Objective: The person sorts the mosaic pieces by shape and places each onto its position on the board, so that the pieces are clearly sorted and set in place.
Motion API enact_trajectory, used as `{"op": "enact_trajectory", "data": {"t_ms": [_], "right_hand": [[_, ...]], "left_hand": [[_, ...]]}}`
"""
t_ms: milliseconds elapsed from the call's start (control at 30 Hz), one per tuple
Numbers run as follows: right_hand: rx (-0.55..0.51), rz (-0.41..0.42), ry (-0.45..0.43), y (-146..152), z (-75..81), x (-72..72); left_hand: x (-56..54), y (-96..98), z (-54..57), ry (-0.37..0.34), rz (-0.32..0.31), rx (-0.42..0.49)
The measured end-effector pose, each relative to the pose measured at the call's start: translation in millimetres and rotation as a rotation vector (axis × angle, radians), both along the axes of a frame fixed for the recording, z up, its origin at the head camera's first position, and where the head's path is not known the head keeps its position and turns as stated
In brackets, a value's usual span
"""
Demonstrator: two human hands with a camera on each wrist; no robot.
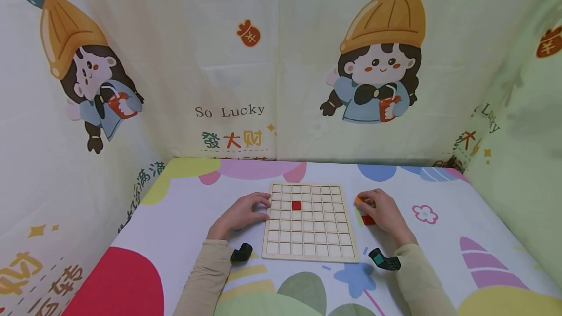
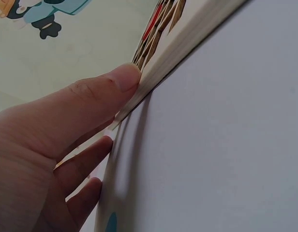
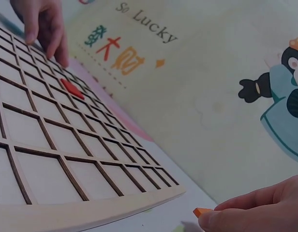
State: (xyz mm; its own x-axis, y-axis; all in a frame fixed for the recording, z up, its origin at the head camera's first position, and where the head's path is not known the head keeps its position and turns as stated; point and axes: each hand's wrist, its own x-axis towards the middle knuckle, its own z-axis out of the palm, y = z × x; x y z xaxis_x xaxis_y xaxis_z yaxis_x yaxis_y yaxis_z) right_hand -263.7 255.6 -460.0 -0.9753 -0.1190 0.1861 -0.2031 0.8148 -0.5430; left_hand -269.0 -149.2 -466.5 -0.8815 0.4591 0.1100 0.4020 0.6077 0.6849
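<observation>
"Two red pieces lie before you. One red tile (image 1: 296,205) sits in the gridded board (image 1: 311,216), third column from its left edge, third row from its far edge."

"And the other red piece (image 1: 368,220)?"

"On the table (image 1: 430,252), just off the board's right edge. Your right hand (image 1: 383,211) covers part of it, and I cannot tell whether the two touch."

"You seem to have something in those fingers."

"Yes, you pinch an orange piece (image 1: 359,200) between thumb and fingertips, near the board's right edge, closer to its far right corner than its near right one. Whether it touches the table, I cannot tell."

"How does your left hand (image 1: 243,212) lie?"

"Your thumb tip touches the board's left edge, and your fingers are spread, with gaps between them, nearer the far left corner."

"You also wear a black device on each wrist, by light sleeves (image 1: 206,269), and a printed backdrop (image 1: 298,77) rises beyond the table's far edge."
</observation>
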Motion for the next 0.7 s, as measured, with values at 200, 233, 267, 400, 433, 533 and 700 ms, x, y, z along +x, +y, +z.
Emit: {"op": "enact_trajectory", "data": {"t_ms": [200,233,267,400,433,533,700], "right_hand": [[-0.026,0.007,0.013,-2.3,3.4,0.3],[-0.023,0.015,0.025,-2.7,3.8,0.6],[-0.020,0.022,0.038,-3.3,4.4,1.1],[-0.026,0.040,0.071,-6.1,5.9,2.4],[-0.031,0.048,0.075,-7.1,6.2,2.7],[-0.048,0.063,0.080,-11.3,7.2,3.3],[-0.071,0.099,0.074,-19.5,9.5,4.7]], "left_hand": [[0.9,0.1,1.3,-0.001,-0.004,0.000],[1.1,0.1,1.6,-0.003,-0.006,0.002],[1.2,0.1,1.8,-0.006,-0.006,0.002],[1.5,0.1,2.5,0.001,-0.014,0.002],[1.6,0.0,2.7,0.005,-0.016,0.004],[2.0,-0.5,3.3,0.019,-0.024,0.012],[2.2,-0.7,3.4,0.018,-0.030,0.019]]}}
